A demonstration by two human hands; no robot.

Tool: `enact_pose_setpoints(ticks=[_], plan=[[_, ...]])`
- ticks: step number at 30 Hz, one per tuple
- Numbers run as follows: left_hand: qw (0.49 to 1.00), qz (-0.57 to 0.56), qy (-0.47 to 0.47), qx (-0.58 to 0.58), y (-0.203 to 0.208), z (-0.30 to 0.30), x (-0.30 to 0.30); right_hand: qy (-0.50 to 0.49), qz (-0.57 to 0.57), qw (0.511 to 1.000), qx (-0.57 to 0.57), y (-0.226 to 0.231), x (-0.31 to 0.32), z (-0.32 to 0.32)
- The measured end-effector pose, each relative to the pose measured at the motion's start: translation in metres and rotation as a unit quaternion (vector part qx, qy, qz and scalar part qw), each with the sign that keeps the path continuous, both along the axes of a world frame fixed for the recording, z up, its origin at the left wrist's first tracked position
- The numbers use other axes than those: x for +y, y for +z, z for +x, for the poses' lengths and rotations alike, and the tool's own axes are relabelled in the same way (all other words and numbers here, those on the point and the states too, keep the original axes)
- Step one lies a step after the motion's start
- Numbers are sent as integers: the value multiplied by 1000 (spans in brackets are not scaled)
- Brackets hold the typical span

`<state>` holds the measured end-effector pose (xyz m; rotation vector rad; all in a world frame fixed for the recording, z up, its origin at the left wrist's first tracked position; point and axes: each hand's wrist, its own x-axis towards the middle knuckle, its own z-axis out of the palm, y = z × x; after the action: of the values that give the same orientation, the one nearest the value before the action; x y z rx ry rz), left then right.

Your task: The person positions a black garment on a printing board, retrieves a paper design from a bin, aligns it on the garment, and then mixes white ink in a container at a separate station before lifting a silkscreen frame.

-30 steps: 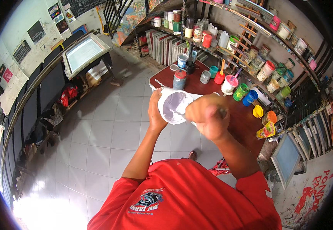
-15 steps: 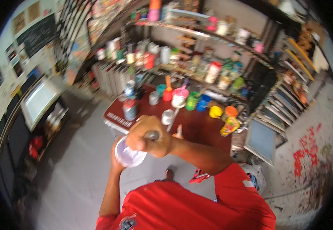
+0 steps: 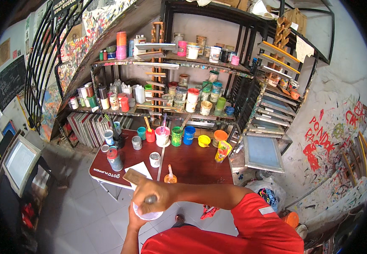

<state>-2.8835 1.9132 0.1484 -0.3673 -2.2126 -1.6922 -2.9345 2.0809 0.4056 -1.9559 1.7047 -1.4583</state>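
Note:
My left hand [image 3: 136, 217] is wrapped round the side of a white plastic tub [image 3: 154, 216], partly hidden by my other hand. Above the tub's mouth, my right hand [image 3: 158, 194] is closed in a fist round a tool with a grey rounded handle end [image 3: 151, 199]. The tool's lower part is out of sight, so its kind does not show. Just beyond my fist are a wooden strip [image 3: 133, 176] and a white sheet [image 3: 143, 169] at the table's near edge. An orange cup [image 3: 171, 179] with a stick in it stands to the right.
The dark red table [image 3: 192, 163] carries a white tub [image 3: 155, 159], a grey-blue bottle [image 3: 114, 158], a yellow tub [image 3: 204, 141] and several paint pots. Shelves [image 3: 217, 67] of paint containers rise behind. Framed screens [image 3: 264, 153] stand right, near a plastic bag [image 3: 268, 192].
The view has swung upward and sharpened, so my hands and the tub appear lower. The wooden strip and white sheet now show beyond my fist. Both hands keep their grips.

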Motion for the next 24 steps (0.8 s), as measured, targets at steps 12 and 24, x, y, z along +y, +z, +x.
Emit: enact_pose_setpoints(ticks=[12,24], plan=[[999,-20,12,-47,5,-6,27,-51,-28,987,-147,-18,20,23],[991,-51,-108,-66,16,-14,66,-61,-2,990,-124,-45,67,25]])
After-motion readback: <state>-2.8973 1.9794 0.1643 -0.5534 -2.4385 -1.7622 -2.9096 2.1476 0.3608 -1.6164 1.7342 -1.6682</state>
